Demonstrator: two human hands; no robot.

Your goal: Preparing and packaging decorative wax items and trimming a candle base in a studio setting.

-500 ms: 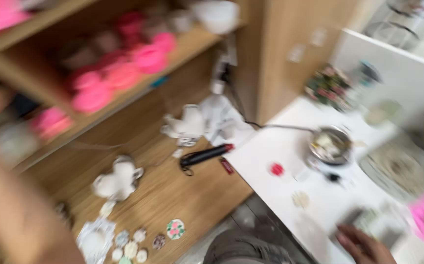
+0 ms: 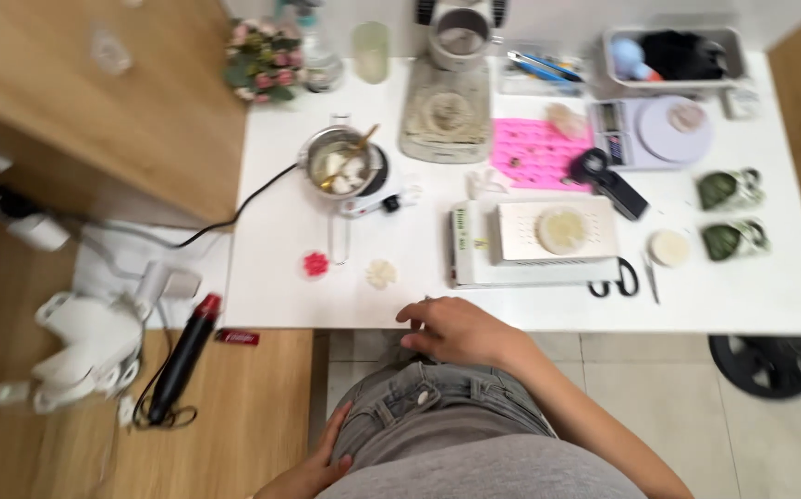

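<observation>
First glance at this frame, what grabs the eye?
The bright pink mat at the back centre of the white table, with a small metal pot on a burner to its left. At the near edge, the right hand rests empty on the table, while the left hand lies on the person's lap.

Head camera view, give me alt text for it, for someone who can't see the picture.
Seen from above, a seated person rests the right hand on the front edge of a white table and the left hand on a grey-trousered thigh. The table holds a small metal pot on a hotplate, a pink mat, a scale and scissors.
</observation>
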